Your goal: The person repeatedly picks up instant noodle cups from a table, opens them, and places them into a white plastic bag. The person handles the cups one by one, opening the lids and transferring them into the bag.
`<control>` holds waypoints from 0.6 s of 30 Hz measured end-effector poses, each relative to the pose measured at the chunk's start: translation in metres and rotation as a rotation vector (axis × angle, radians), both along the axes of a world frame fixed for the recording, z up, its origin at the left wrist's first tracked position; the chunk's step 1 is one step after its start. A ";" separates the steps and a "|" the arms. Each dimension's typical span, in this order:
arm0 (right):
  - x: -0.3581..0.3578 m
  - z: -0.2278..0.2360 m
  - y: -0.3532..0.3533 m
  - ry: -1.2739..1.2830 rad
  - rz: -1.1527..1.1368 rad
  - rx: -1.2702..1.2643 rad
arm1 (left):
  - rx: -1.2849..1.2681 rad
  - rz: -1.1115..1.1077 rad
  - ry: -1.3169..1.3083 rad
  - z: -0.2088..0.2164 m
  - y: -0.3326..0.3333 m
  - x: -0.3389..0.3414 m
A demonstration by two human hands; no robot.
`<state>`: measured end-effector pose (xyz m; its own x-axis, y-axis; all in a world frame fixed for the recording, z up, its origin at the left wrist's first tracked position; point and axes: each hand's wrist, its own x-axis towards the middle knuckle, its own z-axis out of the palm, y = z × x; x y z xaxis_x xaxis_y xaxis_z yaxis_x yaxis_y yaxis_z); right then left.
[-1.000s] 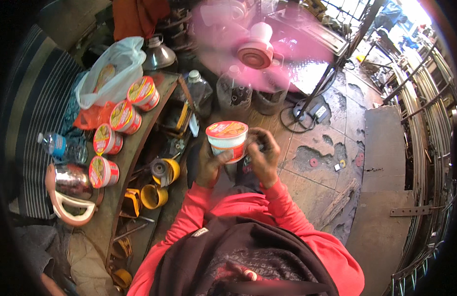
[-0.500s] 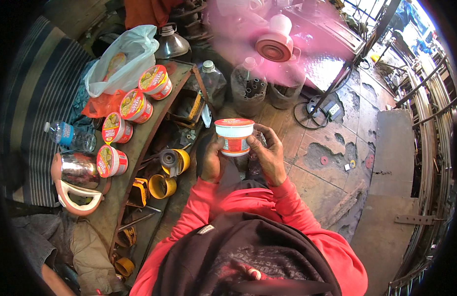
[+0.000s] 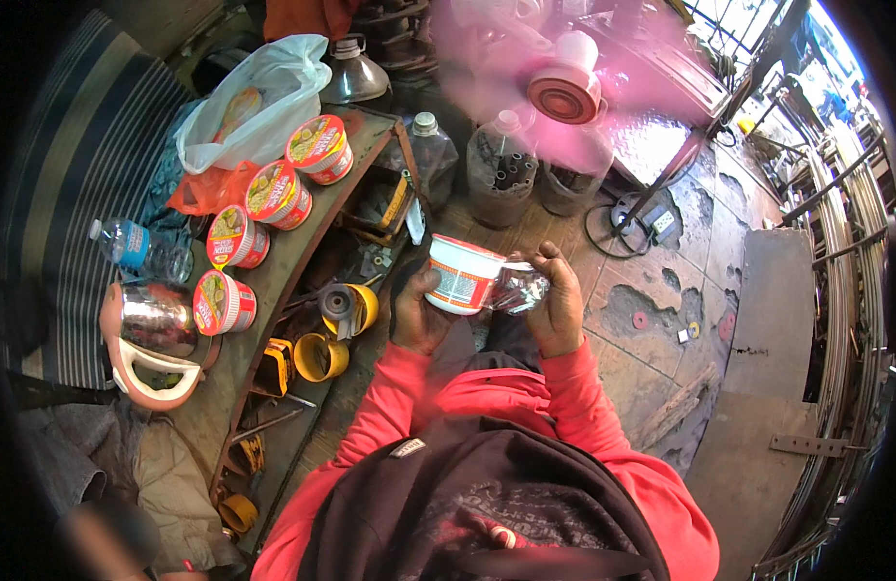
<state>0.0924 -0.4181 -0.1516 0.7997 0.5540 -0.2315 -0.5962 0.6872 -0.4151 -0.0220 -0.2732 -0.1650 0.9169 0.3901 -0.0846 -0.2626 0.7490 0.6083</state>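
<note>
My left hand (image 3: 419,315) is closed around the side of a red and white instant noodle cup (image 3: 462,274), held tilted in front of my lap. My right hand (image 3: 561,308) pinches a crumpled clear plastic wrapper (image 3: 517,289) at the cup's right side, and the wrapper still touches the cup. To the left, several similar noodle cups (image 3: 233,237) stand in a row along the edge of a wooden bench (image 3: 317,218). Beside the nearest of them is a shiny kettle (image 3: 157,334) with a cream handle.
On the bench, a water bottle (image 3: 143,250) lies near a white plastic bag (image 3: 264,107). Yellow round containers (image 3: 322,356) and tools fill the shelf below. Ahead is a pink fan (image 3: 564,95) above cut bottles (image 3: 501,174) of tubes. Metal rods (image 3: 845,281) line the right side.
My right hand has moved off the cup to the right, drawing clear wrapper out from it. The cup has tilted in my left hand.
</note>
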 end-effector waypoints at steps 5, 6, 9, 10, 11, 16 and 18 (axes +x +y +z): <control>0.011 -0.003 -0.006 -0.157 0.176 0.119 | 0.113 -0.096 0.042 0.002 0.002 -0.004; 0.012 0.001 -0.009 -0.226 0.150 0.002 | 0.152 -0.099 0.039 0.003 0.002 -0.005; 0.005 0.014 -0.010 -0.917 0.025 -0.490 | 0.189 -0.096 0.040 0.006 0.002 -0.005; 0.003 0.018 -0.008 -1.217 -0.008 -0.691 | 0.211 -0.082 0.062 0.006 0.002 -0.005; -0.001 0.022 -0.011 -1.411 0.013 -0.803 | 0.220 -0.049 0.085 0.006 0.002 -0.004; 0.008 0.031 -0.015 -1.560 0.290 -0.936 | 0.577 0.141 0.148 0.002 0.009 -0.009; 0.015 0.032 -0.018 -1.591 0.386 -0.844 | 0.336 0.131 0.117 0.007 0.018 -0.016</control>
